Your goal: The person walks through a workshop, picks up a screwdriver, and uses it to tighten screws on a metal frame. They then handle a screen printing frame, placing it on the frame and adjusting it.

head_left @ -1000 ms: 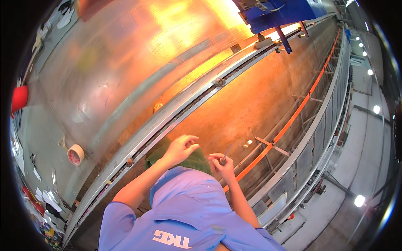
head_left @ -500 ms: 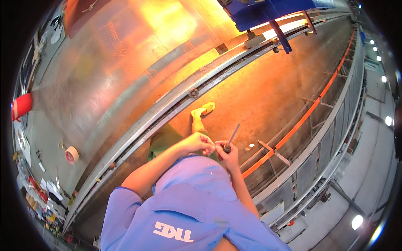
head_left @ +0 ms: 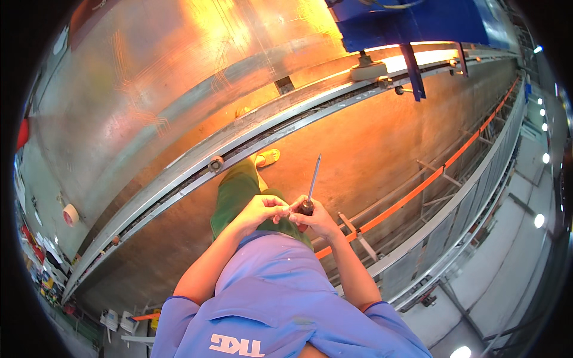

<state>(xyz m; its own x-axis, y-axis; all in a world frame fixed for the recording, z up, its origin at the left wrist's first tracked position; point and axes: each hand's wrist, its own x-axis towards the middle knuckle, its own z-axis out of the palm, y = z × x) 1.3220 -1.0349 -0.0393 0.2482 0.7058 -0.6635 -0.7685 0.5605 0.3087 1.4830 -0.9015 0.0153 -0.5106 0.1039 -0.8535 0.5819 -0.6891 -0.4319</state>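
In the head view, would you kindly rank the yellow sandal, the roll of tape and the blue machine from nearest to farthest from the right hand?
From the right hand, which holds a screwdriver:
1. Yellow sandal, just ahead, slightly left, by the rail.
2. Blue machine, far ahead, top of the picture.
3. Roll of tape, far left on the floor.

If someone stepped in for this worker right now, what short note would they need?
Right hand: gripping the dark handle of a screwdriver, shaft pointing up and away.
Left hand: at the handle end too, fingertips meeting the right hand.
Both hands are held in front of the chest, above the green trouser leg.
Around: metal rail running across the floor, orange bar to the right, tape roll far left.
Done or left: the tool touches no workpiece; nothing more can be told.
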